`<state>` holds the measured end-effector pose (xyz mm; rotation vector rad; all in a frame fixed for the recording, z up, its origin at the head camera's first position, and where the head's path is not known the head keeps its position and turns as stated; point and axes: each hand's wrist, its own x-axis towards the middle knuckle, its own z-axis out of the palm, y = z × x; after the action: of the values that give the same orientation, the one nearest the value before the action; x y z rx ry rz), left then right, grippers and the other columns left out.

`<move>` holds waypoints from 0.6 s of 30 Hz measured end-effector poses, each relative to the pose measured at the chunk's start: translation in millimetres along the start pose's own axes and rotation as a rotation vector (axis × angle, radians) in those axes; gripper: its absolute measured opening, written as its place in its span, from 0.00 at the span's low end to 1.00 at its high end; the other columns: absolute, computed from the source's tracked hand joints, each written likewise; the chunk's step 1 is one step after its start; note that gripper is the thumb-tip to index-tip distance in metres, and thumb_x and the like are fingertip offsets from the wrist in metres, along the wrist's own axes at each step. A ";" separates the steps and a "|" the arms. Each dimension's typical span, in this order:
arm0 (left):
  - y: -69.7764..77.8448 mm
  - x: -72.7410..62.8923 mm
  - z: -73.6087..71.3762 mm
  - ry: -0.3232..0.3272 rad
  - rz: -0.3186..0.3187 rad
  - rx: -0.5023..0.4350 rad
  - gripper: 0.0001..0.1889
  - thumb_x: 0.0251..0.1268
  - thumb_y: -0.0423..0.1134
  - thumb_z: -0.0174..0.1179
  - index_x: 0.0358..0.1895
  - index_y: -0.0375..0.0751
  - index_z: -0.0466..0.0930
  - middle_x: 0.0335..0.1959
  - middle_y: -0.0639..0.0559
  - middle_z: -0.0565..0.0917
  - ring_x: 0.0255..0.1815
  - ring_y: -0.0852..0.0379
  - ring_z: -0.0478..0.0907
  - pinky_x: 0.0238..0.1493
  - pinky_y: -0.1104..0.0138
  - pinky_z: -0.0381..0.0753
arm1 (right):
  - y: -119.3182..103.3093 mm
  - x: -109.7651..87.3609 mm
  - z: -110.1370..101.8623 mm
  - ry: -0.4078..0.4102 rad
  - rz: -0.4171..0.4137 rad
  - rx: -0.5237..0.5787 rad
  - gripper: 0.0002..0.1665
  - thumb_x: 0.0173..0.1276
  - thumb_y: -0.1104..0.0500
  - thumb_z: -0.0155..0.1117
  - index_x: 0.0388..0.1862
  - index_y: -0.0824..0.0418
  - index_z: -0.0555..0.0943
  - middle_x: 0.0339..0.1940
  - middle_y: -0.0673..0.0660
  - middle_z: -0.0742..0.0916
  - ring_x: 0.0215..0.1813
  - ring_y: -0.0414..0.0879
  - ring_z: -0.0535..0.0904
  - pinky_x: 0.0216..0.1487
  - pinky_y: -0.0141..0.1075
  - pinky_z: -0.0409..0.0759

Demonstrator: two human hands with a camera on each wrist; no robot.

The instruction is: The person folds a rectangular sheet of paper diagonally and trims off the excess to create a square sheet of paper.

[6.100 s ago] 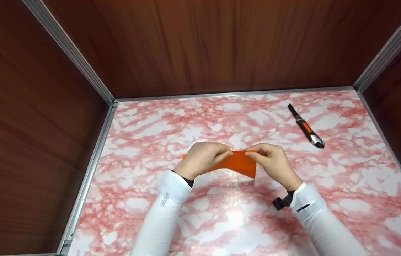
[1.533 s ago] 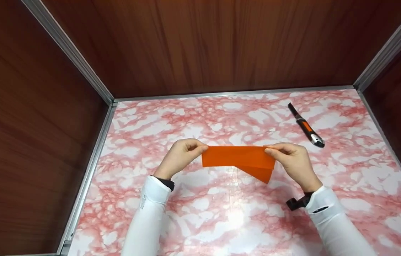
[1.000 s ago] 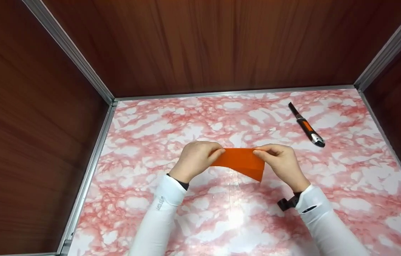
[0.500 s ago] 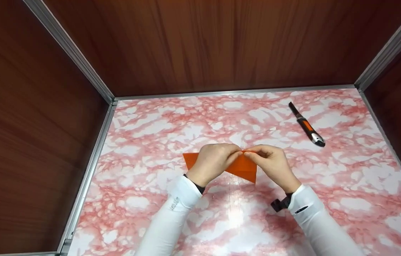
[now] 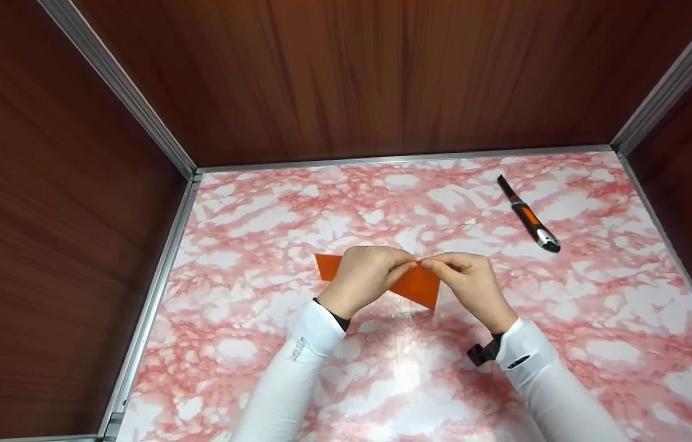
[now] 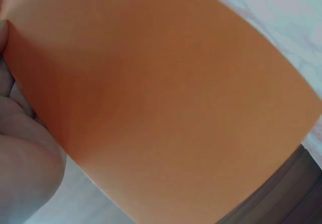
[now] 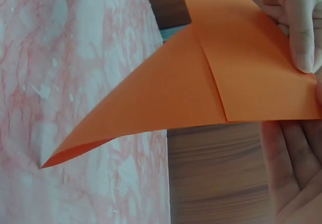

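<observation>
A folded sheet of orange paper is held up over the marbled tabletop. My left hand pinches its upper edge between thumb and fingers and covers the paper's middle. My right hand pinches the same edge close beside, the fingertips of both hands nearly meeting. One end of the sheet sticks out past the left hand; a slanted corner hangs below the right. In the right wrist view the paper shows a straight flap lying over a longer, curving layer. In the left wrist view the orange paper fills most of the picture.
A utility knife with a black and orange handle lies at the back right of the red-and-white marbled table. Brown wood-grain panels with metal edging enclose the back and sides.
From holding the paper's upper edge wide apart, my hands have slid together along it, the left moving right and the right moving left. The knife has stayed put.
</observation>
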<state>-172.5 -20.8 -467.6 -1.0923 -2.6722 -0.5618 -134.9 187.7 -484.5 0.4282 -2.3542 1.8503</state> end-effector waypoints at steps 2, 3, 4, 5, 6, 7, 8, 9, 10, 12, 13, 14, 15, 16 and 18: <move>-1.8 -0.3 -3.4 0.005 -0.007 -0.011 0.11 0.70 0.50 0.57 0.44 0.58 0.88 0.36 0.67 0.86 0.34 0.70 0.82 0.31 0.71 0.78 | 5.9 0.3 0.2 -0.019 0.055 0.012 0.10 0.66 0.59 0.68 0.43 0.62 0.88 0.39 0.55 0.89 0.43 0.48 0.84 0.45 0.33 0.80; -2.9 -0.5 -5.1 0.008 -0.014 -0.016 0.10 0.70 0.50 0.58 0.44 0.57 0.88 0.36 0.67 0.86 0.33 0.70 0.81 0.31 0.71 0.77 | 10.7 0.6 0.1 -0.032 0.082 0.012 0.10 0.65 0.58 0.69 0.42 0.61 0.88 0.39 0.55 0.89 0.42 0.48 0.84 0.45 0.33 0.80; -4.0 -0.7 -6.6 0.012 -0.022 -0.020 0.10 0.70 0.50 0.58 0.43 0.56 0.88 0.36 0.67 0.86 0.33 0.70 0.81 0.31 0.71 0.77 | 16.0 0.7 0.0 -0.043 0.105 0.006 0.09 0.65 0.57 0.70 0.41 0.59 0.88 0.37 0.54 0.89 0.40 0.47 0.83 0.43 0.33 0.79; -4.7 -0.7 -7.8 0.015 -0.030 -0.025 0.10 0.70 0.50 0.58 0.43 0.56 0.88 0.35 0.67 0.86 0.32 0.70 0.80 0.31 0.71 0.77 | 21.1 0.7 -0.1 -0.050 0.123 -0.012 0.09 0.64 0.56 0.70 0.40 0.58 0.88 0.35 0.53 0.89 0.38 0.46 0.82 0.41 0.32 0.78; -5.0 -0.7 -8.7 0.019 -0.036 -0.029 0.10 0.70 0.50 0.58 0.42 0.55 0.88 0.35 0.66 0.86 0.32 0.70 0.80 0.31 0.71 0.77 | 26.1 0.7 0.0 -0.051 0.138 -0.036 0.07 0.64 0.54 0.71 0.37 0.56 0.88 0.32 0.52 0.88 0.35 0.45 0.81 0.38 0.31 0.77; -4.9 -0.4 -9.1 0.021 -0.040 -0.031 0.10 0.70 0.50 0.58 0.42 0.55 0.88 0.35 0.66 0.86 0.31 0.70 0.79 0.31 0.71 0.77 | 31.0 0.9 0.3 -0.049 0.138 -0.063 0.06 0.63 0.53 0.71 0.34 0.55 0.88 0.29 0.51 0.87 0.32 0.45 0.78 0.35 0.31 0.74; -4.5 0.0 -8.9 0.023 -0.041 -0.032 0.10 0.70 0.50 0.58 0.42 0.55 0.88 0.35 0.67 0.85 0.31 0.71 0.79 0.31 0.71 0.77 | 35.5 1.2 0.8 -0.045 0.129 -0.089 0.06 0.63 0.53 0.71 0.31 0.53 0.87 0.26 0.50 0.85 0.29 0.44 0.76 0.32 0.31 0.72; -3.6 0.8 -7.8 0.023 -0.037 -0.034 0.10 0.70 0.50 0.58 0.42 0.55 0.88 0.35 0.67 0.86 0.32 0.71 0.79 0.31 0.71 0.77 | 37.9 1.5 1.7 -0.042 0.112 -0.108 0.06 0.63 0.52 0.71 0.30 0.52 0.87 0.24 0.49 0.84 0.27 0.44 0.74 0.30 0.31 0.70; -2.3 1.7 -6.4 0.021 -0.032 -0.039 0.10 0.71 0.50 0.57 0.42 0.56 0.88 0.36 0.67 0.85 0.32 0.71 0.79 0.31 0.71 0.77 | 39.5 1.7 2.8 -0.041 0.092 -0.122 0.06 0.63 0.51 0.71 0.29 0.51 0.88 0.24 0.48 0.84 0.26 0.43 0.73 0.29 0.31 0.69; 1.2 3.5 -2.4 0.017 -0.011 -0.045 0.11 0.71 0.51 0.56 0.44 0.58 0.87 0.37 0.68 0.86 0.34 0.72 0.80 0.32 0.71 0.77 | 40.9 2.3 6.0 -0.046 0.044 -0.147 0.06 0.64 0.51 0.70 0.30 0.50 0.88 0.25 0.46 0.85 0.26 0.43 0.74 0.29 0.31 0.70; 2.9 4.4 -0.2 0.018 0.002 -0.037 0.11 0.72 0.51 0.55 0.44 0.58 0.87 0.37 0.69 0.86 0.34 0.72 0.80 0.31 0.71 0.77 | 41.5 2.6 7.8 -0.051 0.018 -0.158 0.06 0.64 0.50 0.70 0.32 0.49 0.89 0.26 0.44 0.86 0.27 0.42 0.75 0.30 0.31 0.72; 4.5 5.1 2.0 0.020 0.015 -0.032 0.11 0.72 0.51 0.54 0.44 0.59 0.87 0.37 0.69 0.86 0.34 0.72 0.81 0.31 0.71 0.77 | 41.8 2.7 9.5 -0.054 -0.004 -0.167 0.06 0.64 0.50 0.70 0.33 0.49 0.89 0.28 0.43 0.87 0.28 0.42 0.77 0.32 0.31 0.74; 6.0 5.5 3.8 0.023 0.027 -0.027 0.11 0.72 0.51 0.54 0.44 0.59 0.87 0.37 0.69 0.86 0.33 0.72 0.81 0.30 0.72 0.77 | 42.1 2.6 11.0 -0.057 -0.023 -0.174 0.06 0.64 0.50 0.70 0.34 0.49 0.90 0.29 0.42 0.88 0.30 0.41 0.79 0.34 0.31 0.76; 7.0 5.7 4.9 0.026 0.037 -0.024 0.11 0.72 0.51 0.54 0.44 0.59 0.87 0.36 0.69 0.86 0.33 0.72 0.81 0.30 0.72 0.77 | 42.3 2.3 12.1 -0.058 -0.036 -0.180 0.06 0.65 0.50 0.69 0.35 0.49 0.90 0.32 0.41 0.88 0.32 0.41 0.81 0.36 0.31 0.78; 7.5 5.2 6.4 0.030 0.053 -0.014 0.11 0.73 0.51 0.54 0.44 0.60 0.87 0.36 0.70 0.86 0.33 0.71 0.81 0.29 0.72 0.77 | 42.8 1.3 13.0 -0.049 -0.050 -0.179 0.06 0.65 0.52 0.69 0.37 0.49 0.90 0.33 0.41 0.89 0.35 0.40 0.83 0.39 0.31 0.79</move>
<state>-171.1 -10.0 -469.7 -1.1452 -2.6096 -0.5828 -147.5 184.1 -527.3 0.5119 -2.4893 1.6088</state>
